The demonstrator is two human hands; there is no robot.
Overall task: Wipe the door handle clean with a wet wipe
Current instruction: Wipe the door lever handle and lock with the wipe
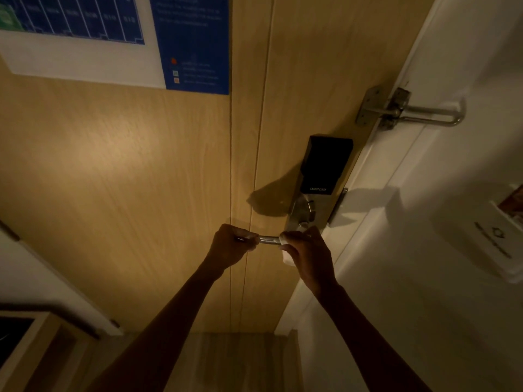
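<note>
A metal lever door handle [268,240] sticks out leftward from the lock plate on a wooden door [141,179]. My left hand [230,247] is closed around the handle's free left end. My right hand [307,254] grips the handle near its base, with a white wet wipe [288,258] wrapped under the fingers and hanging a little below them. Only a short bare stretch of handle shows between the two hands.
A black smart lock box [325,165] sits above the handle. Higher right, a metal swing-bar latch [410,111] bridges the door and the white frame [382,193]. A blue evacuation plan [113,38] hangs upper left. A card holder [498,239] is on the right wall.
</note>
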